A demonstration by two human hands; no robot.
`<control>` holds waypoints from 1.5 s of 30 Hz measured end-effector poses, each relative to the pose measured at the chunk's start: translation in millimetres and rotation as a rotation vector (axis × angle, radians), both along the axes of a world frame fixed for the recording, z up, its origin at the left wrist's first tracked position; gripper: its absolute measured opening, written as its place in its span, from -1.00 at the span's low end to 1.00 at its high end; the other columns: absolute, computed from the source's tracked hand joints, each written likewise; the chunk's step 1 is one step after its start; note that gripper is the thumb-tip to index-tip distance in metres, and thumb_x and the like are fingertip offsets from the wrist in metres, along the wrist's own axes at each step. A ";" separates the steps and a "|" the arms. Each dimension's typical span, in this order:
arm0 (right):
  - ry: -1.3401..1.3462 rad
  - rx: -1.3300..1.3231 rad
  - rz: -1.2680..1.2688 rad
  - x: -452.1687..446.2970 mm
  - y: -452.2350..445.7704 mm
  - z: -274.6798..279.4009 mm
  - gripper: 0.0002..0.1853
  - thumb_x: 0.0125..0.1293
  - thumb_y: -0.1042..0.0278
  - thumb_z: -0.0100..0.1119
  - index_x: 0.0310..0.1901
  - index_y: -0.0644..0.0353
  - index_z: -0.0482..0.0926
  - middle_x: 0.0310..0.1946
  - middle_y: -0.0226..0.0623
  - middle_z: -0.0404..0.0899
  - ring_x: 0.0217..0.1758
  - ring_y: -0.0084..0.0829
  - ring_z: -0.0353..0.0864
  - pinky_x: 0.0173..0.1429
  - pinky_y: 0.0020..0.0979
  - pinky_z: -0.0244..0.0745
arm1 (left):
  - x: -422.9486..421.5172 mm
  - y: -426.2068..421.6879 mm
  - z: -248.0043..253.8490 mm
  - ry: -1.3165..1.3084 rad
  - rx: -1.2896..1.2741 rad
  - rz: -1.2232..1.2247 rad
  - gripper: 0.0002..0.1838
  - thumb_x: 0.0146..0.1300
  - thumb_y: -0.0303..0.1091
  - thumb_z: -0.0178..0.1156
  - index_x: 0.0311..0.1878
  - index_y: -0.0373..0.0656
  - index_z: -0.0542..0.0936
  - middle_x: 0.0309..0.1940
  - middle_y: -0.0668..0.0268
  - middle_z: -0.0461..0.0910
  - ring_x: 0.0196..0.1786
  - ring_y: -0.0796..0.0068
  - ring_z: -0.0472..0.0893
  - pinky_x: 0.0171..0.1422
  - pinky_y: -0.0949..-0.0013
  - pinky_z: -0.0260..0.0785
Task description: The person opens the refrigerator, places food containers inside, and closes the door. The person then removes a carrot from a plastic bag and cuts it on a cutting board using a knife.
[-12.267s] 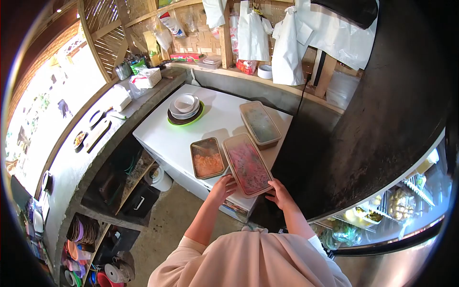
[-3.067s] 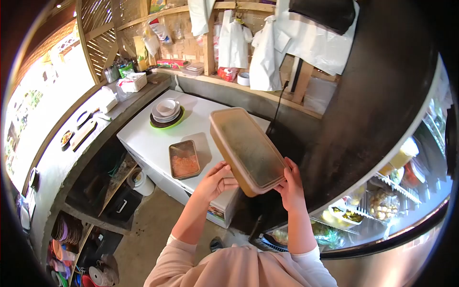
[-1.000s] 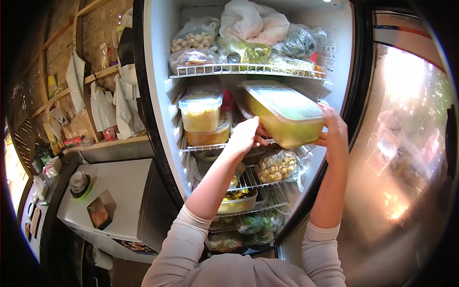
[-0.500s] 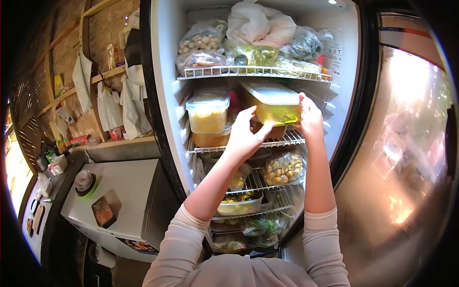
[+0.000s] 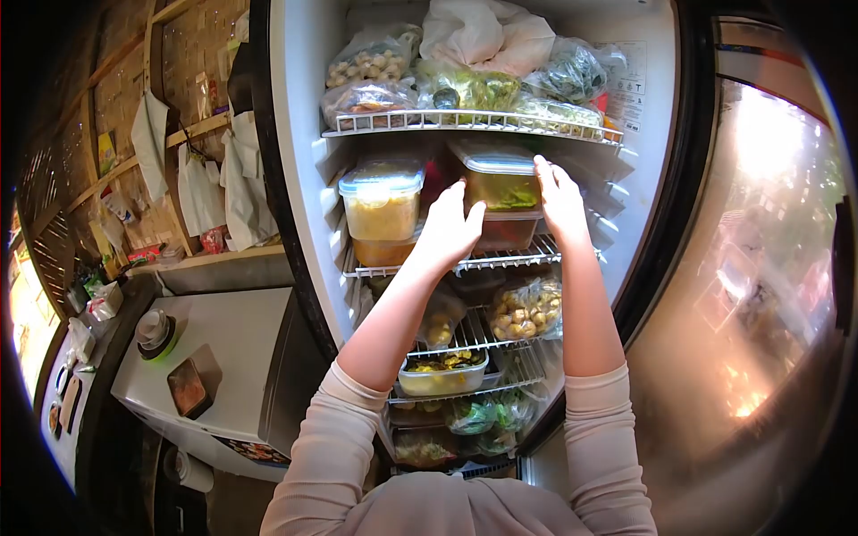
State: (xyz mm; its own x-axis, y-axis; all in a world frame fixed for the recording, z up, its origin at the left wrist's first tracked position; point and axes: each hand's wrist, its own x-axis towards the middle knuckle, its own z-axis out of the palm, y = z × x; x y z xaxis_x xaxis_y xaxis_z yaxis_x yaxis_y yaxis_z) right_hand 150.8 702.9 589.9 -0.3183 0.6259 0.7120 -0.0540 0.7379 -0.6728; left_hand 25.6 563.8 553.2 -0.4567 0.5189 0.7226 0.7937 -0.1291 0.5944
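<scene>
A clear plastic food container (image 5: 502, 188) with green contents and a pale bluish lid sits on top of another container (image 5: 508, 234) on the fridge's second shelf. My left hand (image 5: 451, 228) is against its left side, thumb toward the front. On the right side, my right hand (image 5: 561, 201) grips near the lid's edge, fingers pointing up. To the left stands a blue-lidded container (image 5: 382, 201) with yellowish contents, stacked on a further container (image 5: 380, 252).
Bagged produce (image 5: 478, 89) fills the top wire shelf (image 5: 474, 121). Lower shelves hold a bag of round yellowish items (image 5: 527, 308) and an uncovered tub (image 5: 444, 375). A white chest (image 5: 232, 335) at left carries stacked bowls (image 5: 154, 329) and a small tray (image 5: 189, 389). The fridge door (image 5: 706, 295) stands open at right.
The container with green contents has moved back into the shelf and come level on the one beneath it. Both hands moved with it, and the view shifted slightly.
</scene>
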 end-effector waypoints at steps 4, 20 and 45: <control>0.000 0.029 -0.008 -1.4 0.8 -0.1 -0.41 0.39 -0.13 0.04 0.05 0.36 0.53 -0.07 -0.05 0.63 0.04 -0.27 0.55 0.20 -0.36 0.33 | -2.3 -1.2 4.6 0.046 -0.079 0.030 -0.35 0.32 -0.15 0.08 0.32 -0.45 0.28 0.28 -0.19 0.33 0.36 -0.08 0.32 0.47 0.13 0.13; 0.286 0.012 0.010 21.3 -57.2 -31.4 -0.39 0.23 0.09 0.31 0.25 0.16 0.38 0.24 -0.19 0.35 0.33 -0.27 0.30 0.23 -0.21 0.34 | 24.5 -66.0 2.8 -0.008 0.022 -0.156 -0.55 0.26 -0.31 0.23 0.15 -0.32 0.44 0.06 0.02 0.58 0.16 0.23 0.58 0.23 0.26 0.41; 0.672 0.505 1.214 -117.0 -340.3 -144.4 -0.51 0.03 0.46 0.28 0.07 0.07 0.43 0.05 -0.03 0.45 -0.06 -0.10 0.55 -0.20 -0.20 0.43 | -4.3 -387.9 -117.1 0.257 0.296 0.167 -0.77 0.15 -0.68 0.09 -0.11 -0.27 0.51 -0.25 0.06 0.63 -0.32 0.27 0.61 -0.24 0.28 0.50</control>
